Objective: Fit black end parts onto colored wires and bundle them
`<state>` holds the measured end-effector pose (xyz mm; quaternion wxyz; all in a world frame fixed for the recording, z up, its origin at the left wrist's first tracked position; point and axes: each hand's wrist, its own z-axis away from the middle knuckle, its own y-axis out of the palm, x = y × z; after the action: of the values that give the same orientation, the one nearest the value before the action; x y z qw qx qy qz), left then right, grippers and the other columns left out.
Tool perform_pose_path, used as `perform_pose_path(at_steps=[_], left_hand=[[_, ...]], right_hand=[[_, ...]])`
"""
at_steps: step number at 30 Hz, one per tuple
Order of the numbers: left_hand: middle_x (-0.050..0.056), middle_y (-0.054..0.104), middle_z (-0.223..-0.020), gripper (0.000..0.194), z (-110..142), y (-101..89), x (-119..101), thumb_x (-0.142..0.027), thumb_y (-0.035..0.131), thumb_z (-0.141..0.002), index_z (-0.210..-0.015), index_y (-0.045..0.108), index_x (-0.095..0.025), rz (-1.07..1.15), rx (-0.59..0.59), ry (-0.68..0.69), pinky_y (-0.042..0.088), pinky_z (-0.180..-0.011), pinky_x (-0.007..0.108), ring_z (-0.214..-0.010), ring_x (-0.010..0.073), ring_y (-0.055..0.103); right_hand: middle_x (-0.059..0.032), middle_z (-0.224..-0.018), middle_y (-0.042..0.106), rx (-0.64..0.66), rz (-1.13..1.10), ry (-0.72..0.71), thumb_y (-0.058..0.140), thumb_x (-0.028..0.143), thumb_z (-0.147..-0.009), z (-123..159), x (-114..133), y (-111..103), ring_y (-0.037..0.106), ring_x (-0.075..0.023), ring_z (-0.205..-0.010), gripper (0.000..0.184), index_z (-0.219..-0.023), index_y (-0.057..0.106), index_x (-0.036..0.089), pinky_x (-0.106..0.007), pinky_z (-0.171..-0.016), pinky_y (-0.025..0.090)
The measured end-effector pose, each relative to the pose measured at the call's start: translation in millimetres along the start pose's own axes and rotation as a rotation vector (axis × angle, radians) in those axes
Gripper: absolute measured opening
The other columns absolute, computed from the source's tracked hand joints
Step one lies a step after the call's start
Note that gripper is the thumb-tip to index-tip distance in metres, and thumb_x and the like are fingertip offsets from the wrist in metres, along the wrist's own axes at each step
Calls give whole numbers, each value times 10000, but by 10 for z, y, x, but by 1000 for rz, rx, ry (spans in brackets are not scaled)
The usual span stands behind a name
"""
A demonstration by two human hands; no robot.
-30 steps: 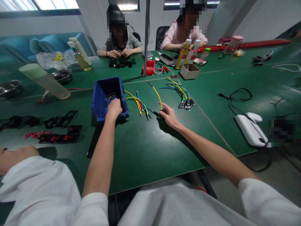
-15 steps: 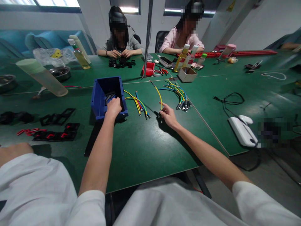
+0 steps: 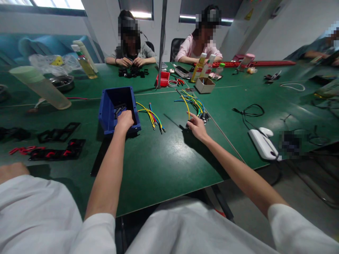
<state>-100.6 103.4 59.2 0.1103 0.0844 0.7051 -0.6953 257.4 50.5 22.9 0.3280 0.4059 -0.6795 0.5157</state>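
My left hand (image 3: 125, 121) reaches over the front edge of a blue plastic bin (image 3: 104, 118). Its fingertips are hidden inside, close to some small black pieces (image 3: 120, 108). Pinched in my right hand (image 3: 198, 128) is a yellow cable (image 3: 186, 105), held near its lower end and standing up in a curve. That hand is just left of a pile of yellow, green and blue cables (image 3: 200, 103) with dark sleeves and ring terminals at their near ends. Between the bin and my right hand lies a smaller bunch of cables (image 3: 152, 116) with bare metal lugs.
A metal pole (image 3: 162, 42) rises beyond the cables, beside a red tray (image 3: 164, 79). A small cardboard box (image 3: 204, 86) and bottles (image 3: 199, 68) stand farther back. Black frames (image 3: 55, 152) lie at left; a white device (image 3: 262, 144) is at right. Two people sit opposite.
My right hand has carried the yellow cable rightward, up to the larger cable pile. My left hand stays at the bin. The whole view has shifted slightly.
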Motion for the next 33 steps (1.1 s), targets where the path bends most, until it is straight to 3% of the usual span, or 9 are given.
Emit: perform_pose_path(at_steps=[5,14,20,33], left_hand=[[222,654,-1127,386,26,-14,-13,-214,534,-796,-1153,619,-95,-162,-46,36,496,-924,430,-1087,348,605],[239,645,-1047,392,88,-63,-99,-132,474,-804,-1176,580,-72,-235,-100,-27,494,-869,446,-1049,371,620],[245,635,-1077,386,97,-94,-143,-121,412,-823,-1163,592,-90,-259,-82,-53,482,-856,474,-1035,384,620],[223,655,-1070,365,109,-117,-158,-169,376,-880,-1149,620,-135,-261,-119,-102,490,-847,455,-1016,359,639]], right_hand=[[43,-634,499,-23,5,35,578,283,-703,-116,-63,-179,472,-120,-547,644,-1330,582,136,-278,-563,416],[46,-636,513,-149,-98,171,612,326,-667,-219,-343,-362,456,-97,-490,711,-1337,573,93,-255,-492,398],[45,-608,510,-194,8,182,604,322,-673,-236,-320,-516,456,-98,-486,669,-1311,610,119,-256,-509,418],[-6,-644,590,-237,384,157,538,278,-696,-224,-330,-610,516,-150,-578,587,-1259,670,175,-316,-645,467]])
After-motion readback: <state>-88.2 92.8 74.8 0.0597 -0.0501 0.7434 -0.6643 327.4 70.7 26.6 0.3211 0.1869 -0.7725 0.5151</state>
